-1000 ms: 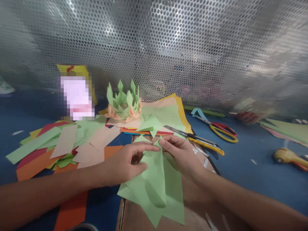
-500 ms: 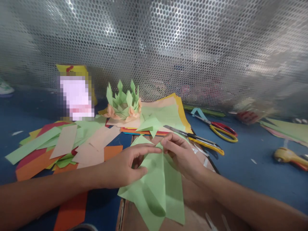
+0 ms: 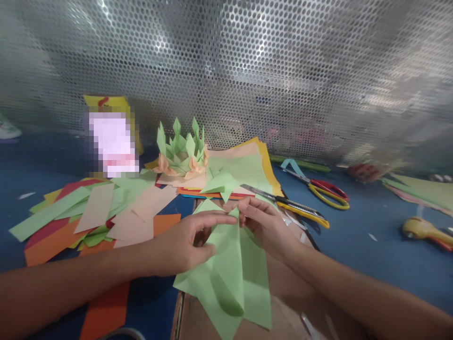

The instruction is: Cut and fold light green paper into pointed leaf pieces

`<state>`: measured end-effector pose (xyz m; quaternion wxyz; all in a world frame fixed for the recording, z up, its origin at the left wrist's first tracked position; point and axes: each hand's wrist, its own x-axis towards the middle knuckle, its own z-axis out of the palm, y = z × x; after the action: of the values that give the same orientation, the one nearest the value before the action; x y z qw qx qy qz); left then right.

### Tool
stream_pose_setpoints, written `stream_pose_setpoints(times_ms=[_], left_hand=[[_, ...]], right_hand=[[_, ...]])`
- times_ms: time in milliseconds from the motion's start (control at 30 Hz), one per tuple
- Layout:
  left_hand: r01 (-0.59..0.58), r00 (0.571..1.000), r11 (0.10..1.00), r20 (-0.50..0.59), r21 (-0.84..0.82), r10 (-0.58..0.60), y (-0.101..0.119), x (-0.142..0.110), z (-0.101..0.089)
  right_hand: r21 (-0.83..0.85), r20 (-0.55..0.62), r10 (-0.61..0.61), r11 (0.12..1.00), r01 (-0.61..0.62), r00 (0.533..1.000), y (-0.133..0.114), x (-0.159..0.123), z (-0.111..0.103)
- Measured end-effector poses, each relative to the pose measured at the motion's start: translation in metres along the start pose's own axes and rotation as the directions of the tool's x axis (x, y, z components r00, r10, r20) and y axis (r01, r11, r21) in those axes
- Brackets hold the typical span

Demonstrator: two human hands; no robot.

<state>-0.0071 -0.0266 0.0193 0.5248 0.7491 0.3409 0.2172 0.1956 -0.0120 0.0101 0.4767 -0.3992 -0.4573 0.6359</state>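
Observation:
A light green folded paper (image 3: pixel 231 278) lies on a brown board (image 3: pixel 283 311) in front of me, its flaps curling toward me. My left hand (image 3: pixel 187 243) pinches the paper's left side, forefinger stretched along its top edge. My right hand (image 3: pixel 265 226) pinches the paper's top point from the right. The fingertips of both hands nearly meet at that point.
Behind stand a green and peach paper crown (image 3: pixel 182 153), a stack of coloured sheets (image 3: pixel 244 167) and a small folded green piece (image 3: pixel 221 183). Paper strips (image 3: pixel 92 210) lie at left. A yellow box cutter (image 3: pixel 286 203), scissors (image 3: pixel 318 189) and a perforated metal wall (image 3: pixel 247 71) lie right and behind.
My right hand's fingers have closed in tighter on the paper's top point. The lower flaps have drawn together a little. The left hand has hardly moved.

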Motion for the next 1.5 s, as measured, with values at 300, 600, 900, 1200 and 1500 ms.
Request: stream_pose_setpoints(times_ms=[300, 600, 900, 1200, 1500], left_hand=[[-0.033, 0.999, 0.999, 0.041, -0.034, 0.034, -0.005, 0.000, 0.002], [-0.044, 0.996, 0.999, 0.073, -0.023, 0.045, -0.003, 0.001, 0.002], [0.004, 0.994, 0.996, 0.109, 0.091, -0.014, 0.004, 0.001, 0.000], [0.014, 0.994, 0.998, 0.107, 0.054, -0.020, 0.004, -0.001, -0.001], [-0.046, 0.998, 0.993, 0.043, 0.112, 0.042, 0.006, -0.005, -0.002]], right_hand=[[-0.053, 0.013, -0.044, 0.998, 0.045, 0.999, 0.012, 0.001, -0.003], [-0.017, 0.015, -0.042, 0.999, 0.042, 0.999, 0.014, 0.001, -0.003], [-0.043, -0.095, -0.062, 0.997, 0.058, 0.994, 0.013, -0.001, 0.002], [-0.095, -0.079, -0.050, 0.995, 0.043, 0.996, 0.013, -0.001, 0.001], [-0.063, -0.045, -0.028, 0.998, 0.025, 0.999, 0.006, -0.002, 0.005]])
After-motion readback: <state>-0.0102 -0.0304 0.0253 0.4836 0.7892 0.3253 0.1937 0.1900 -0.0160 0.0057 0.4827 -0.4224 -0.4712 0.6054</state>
